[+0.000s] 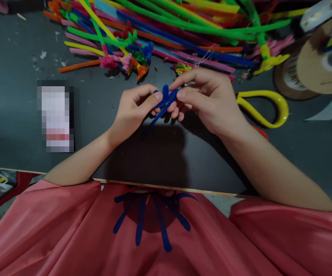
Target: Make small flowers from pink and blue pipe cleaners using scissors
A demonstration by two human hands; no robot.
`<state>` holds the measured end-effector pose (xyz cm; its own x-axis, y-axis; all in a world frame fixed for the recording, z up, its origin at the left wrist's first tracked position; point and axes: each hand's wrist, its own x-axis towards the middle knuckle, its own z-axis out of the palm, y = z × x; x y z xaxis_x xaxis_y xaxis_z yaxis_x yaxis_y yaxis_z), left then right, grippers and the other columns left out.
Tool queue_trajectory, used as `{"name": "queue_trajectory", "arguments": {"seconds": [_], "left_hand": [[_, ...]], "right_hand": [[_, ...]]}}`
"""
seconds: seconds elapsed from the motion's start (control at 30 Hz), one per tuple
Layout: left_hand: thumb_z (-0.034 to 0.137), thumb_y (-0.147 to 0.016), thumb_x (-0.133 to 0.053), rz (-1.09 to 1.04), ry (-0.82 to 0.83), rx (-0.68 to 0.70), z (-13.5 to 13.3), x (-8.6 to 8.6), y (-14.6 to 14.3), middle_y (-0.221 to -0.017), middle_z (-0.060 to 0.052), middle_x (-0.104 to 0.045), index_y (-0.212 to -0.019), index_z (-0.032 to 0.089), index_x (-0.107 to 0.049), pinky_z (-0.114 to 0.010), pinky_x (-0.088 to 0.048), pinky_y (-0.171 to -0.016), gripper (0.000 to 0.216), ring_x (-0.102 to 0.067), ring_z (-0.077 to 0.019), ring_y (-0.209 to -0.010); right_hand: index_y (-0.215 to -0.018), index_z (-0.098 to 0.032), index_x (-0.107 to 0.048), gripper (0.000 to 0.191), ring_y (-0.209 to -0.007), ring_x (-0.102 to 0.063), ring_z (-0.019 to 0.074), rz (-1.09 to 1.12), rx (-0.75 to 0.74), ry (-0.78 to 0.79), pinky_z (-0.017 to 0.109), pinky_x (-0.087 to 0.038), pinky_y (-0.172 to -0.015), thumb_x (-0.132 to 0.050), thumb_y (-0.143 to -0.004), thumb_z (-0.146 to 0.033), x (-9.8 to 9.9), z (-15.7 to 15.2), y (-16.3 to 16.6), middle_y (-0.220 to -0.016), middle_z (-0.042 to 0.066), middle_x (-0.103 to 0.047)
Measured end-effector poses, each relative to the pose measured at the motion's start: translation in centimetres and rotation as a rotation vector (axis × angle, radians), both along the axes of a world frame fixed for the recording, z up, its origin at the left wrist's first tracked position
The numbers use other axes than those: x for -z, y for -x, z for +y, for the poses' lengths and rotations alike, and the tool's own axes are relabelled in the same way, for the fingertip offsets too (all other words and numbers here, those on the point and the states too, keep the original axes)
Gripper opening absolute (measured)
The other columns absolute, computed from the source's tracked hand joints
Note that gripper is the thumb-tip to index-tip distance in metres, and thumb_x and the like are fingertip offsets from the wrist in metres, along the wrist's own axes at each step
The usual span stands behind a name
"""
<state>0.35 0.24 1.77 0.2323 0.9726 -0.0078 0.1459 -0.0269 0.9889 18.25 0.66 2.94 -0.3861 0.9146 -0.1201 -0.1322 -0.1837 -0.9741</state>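
A blue pipe cleaner [166, 100], bent into small loops at its top, is pinched between both hands above the dark table [16, 115]. My left hand [134, 109] grips it from the left with thumb and fingers closed. My right hand [208, 99] pinches it from the right, index finger stretched over the loops. The stem of the blue pipe cleaner trails down and left below my fingers. Several short blue pipe cleaner pieces [154, 218] lie on the red cloth [68, 237] over my lap.
A big heap of coloured pipe cleaners [166, 27] covers the far side of the table, with small finished flowers [125, 61] at its front. Yellow-handled scissors [266, 109] lie right of my right hand. Tape rolls [312, 65] sit far right. A blurred-out object [56, 117] lies at left.
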Motion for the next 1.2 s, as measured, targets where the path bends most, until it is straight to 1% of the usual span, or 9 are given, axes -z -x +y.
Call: {"name": "queue_trajectory", "arguments": {"seconds": [0.2, 0.4, 0.47, 0.53, 0.67, 0.83, 0.93, 1.03, 1.2], "left_hand": [[0.039, -0.082, -0.059, 0.018, 0.018, 0.016, -0.06, -0.09, 0.01, -0.06, 0.004, -0.056, -0.066, 0.019, -0.062, -0.016, -0.048, -0.056, 0.025, -0.054, -0.0023, -0.056], [0.042, -0.083, -0.056, 0.023, -0.015, -0.023, 0.06, 0.0, 0.05, -0.071, 0.004, -0.059, -0.08, 0.022, -0.065, -0.017, -0.048, -0.061, 0.022, -0.059, -0.0035, -0.065], [0.041, -0.08, -0.06, 0.051, -0.039, -0.011, 0.13, 0.04, 0.1, -0.07, 0.003, -0.059, -0.076, 0.021, -0.065, -0.016, -0.047, -0.06, 0.022, -0.057, -0.0034, -0.064], [0.04, -0.078, -0.064, 0.075, -0.048, -0.008, 0.16, 0.08, 0.13, -0.066, 0.003, -0.057, -0.071, 0.02, -0.063, -0.016, -0.044, -0.055, 0.021, -0.052, -0.0027, -0.059], [0.036, -0.079, -0.063, 0.066, -0.033, -0.057, 0.05, 0.16, 0.09, -0.062, 0.004, -0.054, -0.069, 0.02, -0.061, -0.015, -0.041, -0.053, 0.019, -0.048, -0.0017, -0.056], [0.033, -0.083, -0.059, 0.019, -0.04, -0.05, 0.09, 0.32, 0.05, -0.062, 0.005, -0.052, -0.069, 0.019, -0.058, -0.014, -0.045, -0.057, 0.02, -0.052, -0.0007, -0.057], [0.033, -0.084, -0.057, 0.035, -0.051, -0.034, 0.25, 0.45, 0.17, -0.061, 0.005, -0.05, -0.069, 0.018, -0.056, -0.014, -0.044, -0.055, 0.021, -0.051, -0.0005, -0.057], [0.031, -0.085, -0.055, 0.018, -0.047, -0.028, 0.39, 0.49, 0.24, -0.06, 0.005, -0.047, -0.068, 0.018, -0.055, -0.014, -0.042, -0.054, 0.021, -0.049, -0.0004, -0.055], [0.024, -0.084, -0.057, -0.102, -0.006, -0.017, 0.42, 0.34, 0.18, -0.056, 0.005, -0.043, -0.063, 0.017, -0.053, -0.013, -0.037, -0.051, 0.022, -0.042, 0.001, -0.052]], "right_hand": [[-0.081, -0.018, -0.06, 0.003, -0.05, -0.062, 0.0091, -0.006, 0.029, -0.022, 0.019, -0.049, -0.044, -0.063, -0.08, -0.019, 0.04, 0.1, 0.22, -0.06, -0.003, -0.066], [-0.077, -0.019, -0.061, 0.008, -0.045, -0.057, 0.0073, -0.136, 0.016, -0.031, 0.019, -0.045, -0.041, -0.065, -0.079, -0.026, -0.02, 0.0, 0.12, -0.057, -0.004, -0.062], [-0.077, -0.02, -0.06, 0.011, -0.045, -0.056, 0.0071, -0.157, 0.004, -0.027, 0.019, -0.044, -0.041, -0.066, -0.079, -0.029, -0.08, -0.04, 0.12, -0.057, -0.004, -0.062], [-0.077, -0.019, -0.06, 0.015, -0.045, -0.056, 0.0071, -0.16, -0.013, -0.027, 0.019, -0.044, -0.04, -0.067, -0.078, -0.032, -0.13, -0.05, 0.15, -0.057, -0.004, -0.061], [-0.075, -0.019, -0.058, 0.016, -0.045, -0.055, 0.0072, -0.147, 0.004, -0.028, 0.02, -0.044, -0.041, -0.067, -0.077, -0.032, -0.11, -0.02, 0.23, -0.056, -0.004, -0.061], [-0.076, -0.019, -0.058, 0.013, -0.047, -0.057, 0.0066, -0.135, 0.041, -0.038, 0.019, -0.046, -0.044, -0.066, -0.079, -0.029, 0.11, -0.06, 0.2, -0.059, -0.004, -0.063], [-0.084, -0.018, -0.06, 0.012, -0.051, -0.061, 0.0076, -0.086, -0.004, -0.046, 0.019, -0.049, -0.046, -0.065, -0.08, -0.028, 0.17, -0.12, 0.03, -0.064, -0.004, -0.065], [-0.094, -0.018, -0.06, 0.018, -0.061, -0.066, 0.0091, -0.05, -0.071, -0.048, 0.019, -0.053, -0.053, -0.066, -0.079, -0.027, 0.12, -0.17, -0.16, -0.071, -0.002, -0.068], [-0.094, -0.016, -0.06, 0.021, -0.066, -0.067, 0.0092, -0.017, -0.112, -0.042, 0.02, -0.056, -0.061, -0.068, -0.079, -0.029, 0.06, -0.22, -0.22, -0.074, -0.001, -0.07]]}}
